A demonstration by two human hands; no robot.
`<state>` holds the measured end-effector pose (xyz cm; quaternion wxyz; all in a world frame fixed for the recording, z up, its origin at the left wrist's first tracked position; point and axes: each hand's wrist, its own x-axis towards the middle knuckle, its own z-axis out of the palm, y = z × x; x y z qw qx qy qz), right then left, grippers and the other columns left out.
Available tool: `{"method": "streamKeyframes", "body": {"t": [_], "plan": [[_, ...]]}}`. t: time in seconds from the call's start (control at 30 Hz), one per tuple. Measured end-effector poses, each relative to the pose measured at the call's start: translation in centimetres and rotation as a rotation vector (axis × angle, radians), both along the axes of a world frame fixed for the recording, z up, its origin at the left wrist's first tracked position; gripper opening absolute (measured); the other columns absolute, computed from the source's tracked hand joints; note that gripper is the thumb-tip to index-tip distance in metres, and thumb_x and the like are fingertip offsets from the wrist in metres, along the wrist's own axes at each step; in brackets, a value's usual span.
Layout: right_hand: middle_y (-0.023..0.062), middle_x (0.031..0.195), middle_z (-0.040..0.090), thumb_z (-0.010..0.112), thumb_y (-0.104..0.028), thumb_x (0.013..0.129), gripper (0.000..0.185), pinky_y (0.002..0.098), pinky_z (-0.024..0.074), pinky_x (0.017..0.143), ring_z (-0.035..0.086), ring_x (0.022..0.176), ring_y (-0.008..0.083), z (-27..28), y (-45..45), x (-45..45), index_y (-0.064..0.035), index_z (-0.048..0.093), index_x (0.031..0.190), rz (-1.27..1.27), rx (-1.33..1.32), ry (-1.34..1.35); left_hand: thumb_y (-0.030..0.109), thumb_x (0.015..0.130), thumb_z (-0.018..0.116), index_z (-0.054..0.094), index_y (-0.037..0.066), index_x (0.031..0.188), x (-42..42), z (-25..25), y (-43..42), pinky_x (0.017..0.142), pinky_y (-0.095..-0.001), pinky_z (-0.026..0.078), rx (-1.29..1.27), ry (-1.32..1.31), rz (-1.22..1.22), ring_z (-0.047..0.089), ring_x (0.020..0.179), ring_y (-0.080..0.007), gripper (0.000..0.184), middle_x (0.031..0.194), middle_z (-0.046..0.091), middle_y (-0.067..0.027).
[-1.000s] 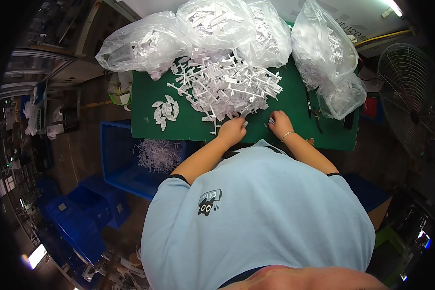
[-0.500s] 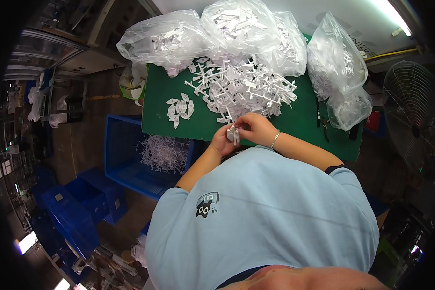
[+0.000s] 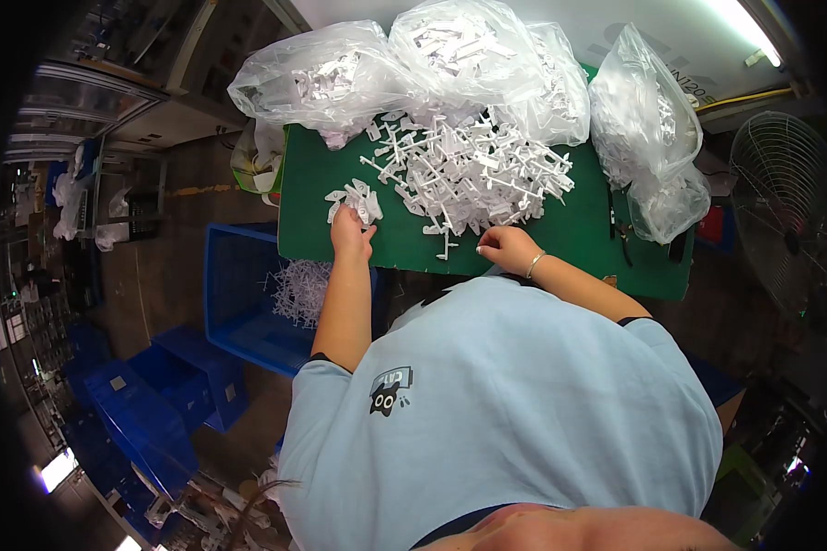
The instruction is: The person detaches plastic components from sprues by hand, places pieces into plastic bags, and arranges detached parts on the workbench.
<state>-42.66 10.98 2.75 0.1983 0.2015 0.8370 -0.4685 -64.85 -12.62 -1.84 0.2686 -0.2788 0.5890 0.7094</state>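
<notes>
My left hand (image 3: pixel 350 237) reaches over the near edge of a small pile of flat white plastic pieces (image 3: pixel 366 200) on the left of the green table. Its thumb stands apart from the fingers, and the fingertips are partly hidden among the pieces. My right hand (image 3: pixel 513 249) is closed with curled fingers near the table's front edge, below a large heap of white plastic sprues with parts (image 3: pixel 482 174). Whatever its fingertips may pinch is too small to make out. One white sprue (image 3: pixel 446 242) lies to its left, at the near side of the heap.
Clear plastic bags (image 3: pixel 317 78) of white parts line the back of the green table (image 3: pixel 308 234); another bag (image 3: pixel 648 119) stands at right beside dark-handled pliers (image 3: pixel 625 246). Below left, a blue crate (image 3: pixel 239 317) holds thin white sprue scraps (image 3: pixel 301 292). A fan (image 3: pixel 786 207) stands at right.
My left hand has moved left from in front of my chest to the small pile, with the pieces it held. My right hand has drawn slightly right. A sprue now shows at the heap's near side.
</notes>
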Motion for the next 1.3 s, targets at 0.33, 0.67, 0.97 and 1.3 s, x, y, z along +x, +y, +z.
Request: {"method": "streamKeyframes", "body": {"t": [0.33,0.67,0.97,1.3], "plan": [[0.0126,0.093,0.07,0.065,-0.026,0.085,0.027,0.0352,0.0515,0.078,0.066,0.085,0.0241,-0.6,-0.1,2.1,-0.0025,0.067,0.097,-0.055,-0.097,-0.08,0.018,0.091,0.052,0.066,0.007,0.11,-5.7,-1.2,3.8,0.089,-0.0394,0.048,-0.756,0.779,-0.507,0.061,0.097,-0.0336,0.027,0.107,0.065,-0.0141],[0.0104,0.098,0.07,0.065,-0.029,0.086,0.031,0.0338,0.0515,0.082,0.066,0.091,0.0219,-2.1,1.5,4.2,-0.0035,0.066,0.104,-0.179,-0.152,-0.222,0.053,0.094,0.036,0.07,0.012,0.097,-10.9,-0.7,10.4,0.093,-0.0514,0.041,-1.029,0.775,-1.39,0.062,0.102,-0.033,0.053,0.099,0.071,-0.0079],[0.0177,0.124,0.06,0.067,-0.035,0.086,0.059,0.0383,0.0459,0.097,0.059,0.113,0.0306,-3.8,0.6,0.7,-0.0055,0.049,0.134,0.107,-0.203,0.045,0.055,0.094,0.035,0.067,-0.001,0.094,-9.0,3.4,12.1,0.082,-0.0381,0.047,-0.867,0.606,-1.421,0.067,0.085,-0.0288,0.065,0.08,0.07,-0.013],[0.018,0.141,0.041,0.069,-0.037,0.08,0.065,0.0451,0.044,0.099,0.047,0.124,0.0351,-3.5,1.4,-0.6,-0.0093,0.046,0.134,0.35,0.261,0.331,0.052,0.094,0.044,0.065,0.003,0.098,-8.5,1.8,12.6,0.063,-0.033,0.045,-0.51,0.226,-0.971,0.057,0.064,-0.0202,0.054,0.08,0.064,-0.0091]]}}
